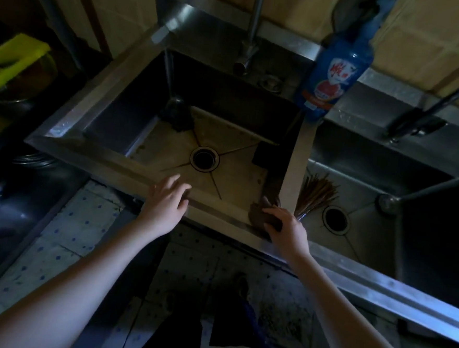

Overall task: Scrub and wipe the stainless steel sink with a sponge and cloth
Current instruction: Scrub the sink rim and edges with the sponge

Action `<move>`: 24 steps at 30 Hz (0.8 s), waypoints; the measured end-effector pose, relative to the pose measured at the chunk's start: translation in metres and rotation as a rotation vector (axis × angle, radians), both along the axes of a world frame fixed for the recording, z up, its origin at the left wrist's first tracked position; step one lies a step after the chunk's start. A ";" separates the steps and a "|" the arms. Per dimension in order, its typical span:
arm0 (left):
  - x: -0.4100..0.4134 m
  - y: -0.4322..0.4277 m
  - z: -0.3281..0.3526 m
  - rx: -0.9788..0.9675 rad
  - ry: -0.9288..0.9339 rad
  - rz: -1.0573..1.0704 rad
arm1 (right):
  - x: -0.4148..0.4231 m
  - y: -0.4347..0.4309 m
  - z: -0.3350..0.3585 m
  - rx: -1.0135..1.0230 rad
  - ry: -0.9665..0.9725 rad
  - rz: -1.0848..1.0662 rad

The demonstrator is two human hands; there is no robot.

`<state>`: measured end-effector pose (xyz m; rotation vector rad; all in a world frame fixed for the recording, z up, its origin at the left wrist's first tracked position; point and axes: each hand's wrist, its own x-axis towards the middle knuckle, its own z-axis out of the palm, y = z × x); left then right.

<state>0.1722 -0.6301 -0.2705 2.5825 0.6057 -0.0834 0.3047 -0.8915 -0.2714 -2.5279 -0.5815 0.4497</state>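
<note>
Right hand (287,229) grip holds the sponge (259,216) against the sink (214,214) front rim, centre frame, to scrub; left hand (166,202), grip open, likely braces alongside.

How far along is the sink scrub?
Early. Done: nothing clearly; the left basin floor shows brown stains, water runs in. In hand: right hand grips a brown sponge at the near right corner; left hand rests open on the front rim. Left: scrubbing, cloth wipe.

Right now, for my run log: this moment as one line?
right hand: grips sponge at near-right corner of sink | left hand: open, by near rim
</note>
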 end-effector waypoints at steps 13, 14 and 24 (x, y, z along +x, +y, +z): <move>0.003 0.030 0.006 -0.023 -0.037 0.017 | -0.023 0.067 0.000 0.039 0.052 0.026; 0.002 0.033 0.006 -0.022 -0.029 0.022 | -0.025 0.074 0.000 0.048 0.045 0.046; 0.006 0.063 0.014 0.021 0.035 0.168 | -0.031 0.157 -0.009 0.127 0.098 0.265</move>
